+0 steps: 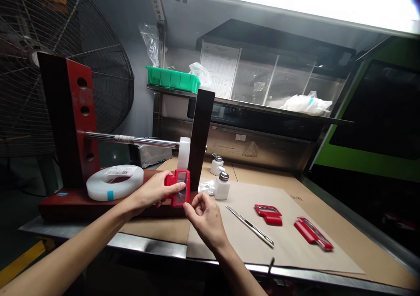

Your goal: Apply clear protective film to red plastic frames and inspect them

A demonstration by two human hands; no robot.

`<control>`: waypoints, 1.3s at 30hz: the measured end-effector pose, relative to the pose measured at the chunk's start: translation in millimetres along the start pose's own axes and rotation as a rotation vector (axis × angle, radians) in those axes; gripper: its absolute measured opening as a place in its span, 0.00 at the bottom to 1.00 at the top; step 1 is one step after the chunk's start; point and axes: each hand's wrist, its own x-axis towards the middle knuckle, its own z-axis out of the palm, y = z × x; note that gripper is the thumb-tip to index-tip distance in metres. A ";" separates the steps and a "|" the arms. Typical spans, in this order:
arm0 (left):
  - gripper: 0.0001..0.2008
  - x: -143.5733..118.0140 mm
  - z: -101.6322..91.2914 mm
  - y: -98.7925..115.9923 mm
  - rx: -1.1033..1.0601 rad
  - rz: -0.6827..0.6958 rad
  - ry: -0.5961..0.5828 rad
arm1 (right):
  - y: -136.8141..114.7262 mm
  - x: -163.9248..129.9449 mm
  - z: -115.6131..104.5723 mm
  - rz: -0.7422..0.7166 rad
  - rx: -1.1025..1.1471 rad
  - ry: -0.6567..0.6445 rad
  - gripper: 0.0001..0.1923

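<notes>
Nearest to me the two bare forearms reach in over the counter (157, 239) edge, and the right hand (205, 219) sits closest, its fingers (193, 208) pinched narrow at the lower corner of a small red plastic part (178, 187) with a clear window in its face; whether they grip a film edge there I cannot tell. The left hand (154, 191) holds that part upright from the side, fingers wrapped round its red frame, just above the front of the dark red stand (70, 121). It looks light and stiff, with a window that would likely smudge or scratch, so the red rim seems the place to hold it. On the paper sheet to the right lie a slim metal blade (251, 227) and two more red parts (269, 214) (313, 233), well apart from the hands. Just past the hands stand small white dispenser bottles (222, 185), and a white tape roll (114, 181) rests on the stand's base. Farther back are a green bin (173, 78) on a shelf and a big fan (59, 60).
</notes>
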 end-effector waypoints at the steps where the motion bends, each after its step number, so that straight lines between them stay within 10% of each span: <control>1: 0.30 0.4 -0.1 -0.8 -0.006 0.007 0.001 | 1.2 -1.4 -1.7 -0.093 -0.080 0.016 0.09; 6: 0.26 -2.3 -0.9 -2.6 -0.053 0.064 -0.027 | 14.7 -6.8 -1.0 -0.690 -0.745 0.056 0.26; 10: 0.23 -6.9 -2.9 -1.6 -0.059 0.056 -0.037 | 23.4 -8.0 2.9 -0.803 -0.866 0.030 0.30; 15: 0.25 -10.8 -6.2 -0.2 -0.047 0.042 -0.025 | 38.2 4.5 -26.2 -0.573 -0.676 0.054 0.15; 21: 0.27 -12.8 -8.3 0.7 -0.025 0.018 -0.022 | 50.5 16.8 -68.7 0.047 -1.074 -0.311 0.15; 32: 0.30 -8.7 -7.3 4.3 0.057 -0.038 -0.007 | 43.8 25.6 -61.4 0.141 -1.100 -0.468 0.13; 39: 0.29 -3.0 -4.9 -2.2 0.016 -0.038 0.056 | 41.9 27.9 -105.6 0.155 -1.149 -0.415 0.17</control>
